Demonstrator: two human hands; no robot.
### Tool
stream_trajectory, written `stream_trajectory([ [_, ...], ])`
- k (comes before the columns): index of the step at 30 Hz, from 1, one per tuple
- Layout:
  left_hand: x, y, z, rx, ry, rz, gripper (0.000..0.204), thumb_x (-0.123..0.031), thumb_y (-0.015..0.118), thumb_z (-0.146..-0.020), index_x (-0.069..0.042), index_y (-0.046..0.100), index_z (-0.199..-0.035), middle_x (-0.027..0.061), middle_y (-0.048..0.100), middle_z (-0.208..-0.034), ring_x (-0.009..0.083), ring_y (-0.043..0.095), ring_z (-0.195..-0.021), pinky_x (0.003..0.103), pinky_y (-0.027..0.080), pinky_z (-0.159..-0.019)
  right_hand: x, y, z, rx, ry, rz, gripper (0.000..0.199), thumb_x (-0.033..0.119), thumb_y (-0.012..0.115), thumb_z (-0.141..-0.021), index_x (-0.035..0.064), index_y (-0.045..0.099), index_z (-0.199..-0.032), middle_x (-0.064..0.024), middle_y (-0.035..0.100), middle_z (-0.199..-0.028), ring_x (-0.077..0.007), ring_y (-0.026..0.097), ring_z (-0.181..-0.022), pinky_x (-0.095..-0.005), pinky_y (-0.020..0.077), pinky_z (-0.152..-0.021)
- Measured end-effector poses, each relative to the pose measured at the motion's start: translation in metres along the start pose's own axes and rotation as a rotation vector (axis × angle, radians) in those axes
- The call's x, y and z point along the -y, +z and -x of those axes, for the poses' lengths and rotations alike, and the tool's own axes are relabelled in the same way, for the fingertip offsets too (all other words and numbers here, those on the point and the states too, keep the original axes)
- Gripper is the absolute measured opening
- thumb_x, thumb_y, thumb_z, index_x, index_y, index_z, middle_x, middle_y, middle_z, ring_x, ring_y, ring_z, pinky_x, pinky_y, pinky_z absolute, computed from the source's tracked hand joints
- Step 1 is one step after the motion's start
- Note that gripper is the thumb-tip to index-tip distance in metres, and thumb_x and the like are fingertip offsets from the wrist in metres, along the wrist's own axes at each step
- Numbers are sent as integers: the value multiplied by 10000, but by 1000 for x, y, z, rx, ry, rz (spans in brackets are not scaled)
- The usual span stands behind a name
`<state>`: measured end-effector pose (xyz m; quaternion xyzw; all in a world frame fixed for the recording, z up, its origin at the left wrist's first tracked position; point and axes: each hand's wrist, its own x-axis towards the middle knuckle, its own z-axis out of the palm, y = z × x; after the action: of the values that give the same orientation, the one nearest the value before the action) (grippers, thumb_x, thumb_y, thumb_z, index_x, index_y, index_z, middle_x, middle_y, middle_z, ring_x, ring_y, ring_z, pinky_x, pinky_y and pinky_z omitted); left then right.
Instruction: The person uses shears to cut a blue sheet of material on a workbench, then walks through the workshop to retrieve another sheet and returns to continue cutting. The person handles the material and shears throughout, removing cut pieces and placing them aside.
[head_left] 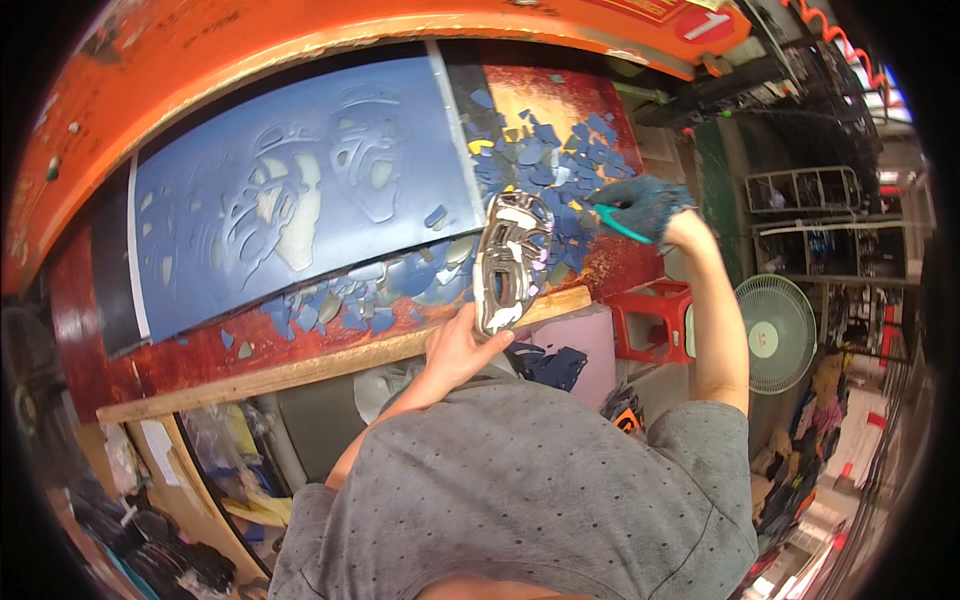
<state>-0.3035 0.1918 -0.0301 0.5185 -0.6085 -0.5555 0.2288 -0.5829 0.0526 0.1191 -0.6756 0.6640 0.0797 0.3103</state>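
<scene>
My left hand (pixel 463 352) grips the near end of a cutting die (pixel 499 270), thumb along its edge. The die is an open metal outline, long and rounded, with dark inner shapes and white pads. It is held tilted above the front edge of the bench. To the right, my right hand (pixel 645 209) wears a dark blue-grey work glove, its fingers curled over the bench's right side. A slim teal strip (pixel 622 224) runs along that hand; what it belongs to cannot be made out. Blue cut scraps (pixel 570 160) lie between the hands.
A blue sheet (pixel 220 200) with pressed and cut-out shapes covers the left of the red bench (pixel 85 320). An orange machine beam (pixel 250 35) spans the back. A red stool (pixel 650 320) and a fan (pixel 772 335) stand at right.
</scene>
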Motion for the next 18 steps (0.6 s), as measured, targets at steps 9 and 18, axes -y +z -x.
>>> stream_trajectory([
  [9, -5, -1, 0, 64, -62, -72, 516, -422, 700, -741, -72, 557, -1092, 91, 662, -870, 226, 645, -728, 353, 466, -662, -30, 93, -35, -15, -111, 491, 277, 226, 494, -776, 114, 662, -967, -104, 650, -1013, -331, 606, -924, -392, 483, -798],
  [18, -1, 3, 2, -9, -25, -74, 518, -397, 714, -738, -79, 556, -1116, 55, 655, -852, 162, 615, -671, 315, 446, -613, -5, 49, 45, -142, -214, 35, 309, 280, 588, -790, 135, 668, -1052, -147, 650, -985, -309, 638, -876, -354, 500, -775],
])
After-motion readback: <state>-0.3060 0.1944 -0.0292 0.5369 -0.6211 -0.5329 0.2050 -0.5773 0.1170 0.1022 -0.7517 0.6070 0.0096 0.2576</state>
